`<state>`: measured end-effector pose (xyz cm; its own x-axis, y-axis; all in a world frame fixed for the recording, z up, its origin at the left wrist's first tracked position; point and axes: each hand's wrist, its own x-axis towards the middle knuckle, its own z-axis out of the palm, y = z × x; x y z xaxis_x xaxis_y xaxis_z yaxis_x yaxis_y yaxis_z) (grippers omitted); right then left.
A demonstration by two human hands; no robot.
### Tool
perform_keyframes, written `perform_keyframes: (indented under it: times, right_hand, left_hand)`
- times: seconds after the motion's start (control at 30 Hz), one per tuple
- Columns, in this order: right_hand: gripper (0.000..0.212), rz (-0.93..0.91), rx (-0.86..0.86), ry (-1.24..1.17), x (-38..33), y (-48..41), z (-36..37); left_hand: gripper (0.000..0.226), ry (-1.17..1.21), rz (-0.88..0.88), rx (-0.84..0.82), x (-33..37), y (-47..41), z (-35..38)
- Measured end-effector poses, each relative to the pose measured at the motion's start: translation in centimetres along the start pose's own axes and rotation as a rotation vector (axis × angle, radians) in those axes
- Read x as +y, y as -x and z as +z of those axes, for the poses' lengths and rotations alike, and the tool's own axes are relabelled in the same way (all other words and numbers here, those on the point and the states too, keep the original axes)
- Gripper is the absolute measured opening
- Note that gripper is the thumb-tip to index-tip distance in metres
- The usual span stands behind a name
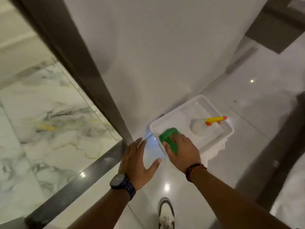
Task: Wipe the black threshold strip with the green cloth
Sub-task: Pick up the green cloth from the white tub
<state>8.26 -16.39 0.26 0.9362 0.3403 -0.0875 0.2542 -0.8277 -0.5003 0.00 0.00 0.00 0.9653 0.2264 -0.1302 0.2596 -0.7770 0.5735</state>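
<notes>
A folded green cloth (168, 136) lies at the near-left corner of a white plastic tray (219, 139) on the floor. My right hand (183, 150) rests on the cloth with fingers curled around it. Hovering just left of the tray, my left hand (137, 160) has its fingers spread and holds nothing; a dark watch sits on its wrist. The black threshold strip (79, 180) runs diagonally across the floor from the door frame's foot toward the lower left, between the marble floor and the white tiles.
A dark door frame (79, 71) rises from the strip's far end beside a white wall. Inside the tray stands a clear spray bottle with a yellow and orange trigger head (214, 120). My shoe (165, 214) is on the glossy white tiles below my hands.
</notes>
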Motion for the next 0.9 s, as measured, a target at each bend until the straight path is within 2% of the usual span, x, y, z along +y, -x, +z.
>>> perform_keyframes:
  times: [0.13, 0.2, 0.3, 0.4, 0.5, 0.6, 0.73, 0.9]
  right_hand:
    - [0.042, 0.199, -0.152, -0.010, 10.0, -2.2, 5.8]
    - [0.044, 0.250, -0.191, -0.033, 13.4, -3.7, 8.4]
    - [0.055, 0.292, -0.202, -0.036, 17.1, -6.3, 12.5]
    - [0.067, 0.345, -0.230, -0.038, 18.5, -8.5, 15.7]
    - [0.065, 0.329, -0.216, 0.109, 19.1, -9.4, 18.0]
    - [0.056, 0.316, -0.205, 0.201, 19.2, -9.6, 18.9]
    - [0.036, 0.285, -0.200, 0.033, 18.1, -9.4, 17.6]
    - [0.025, 0.068, -0.002, -0.132, 13.2, -7.5, 15.1]
  left_hand:
    - [0.077, -0.001, -0.059, -0.166, -1.5, -3.9, 10.7]
    - [0.068, 0.000, -0.060, -0.181, -2.2, -5.5, 14.4]
    - [0.063, -0.053, 0.043, -0.116, -3.8, -7.8, 19.2]
    - [0.085, -0.158, 0.109, -0.060, -5.4, -9.7, 22.4]
    - [0.099, -0.227, 0.118, -0.127, -7.0, -10.4, 24.9]
    - [0.101, -0.287, 0.176, -0.176, -8.2, -10.4, 25.7]
    - [0.101, -0.220, 0.190, -0.164, -8.8, -10.2, 23.4]
    - [0.096, -0.147, 0.140, -0.108, -11.5, -8.4, 17.5]
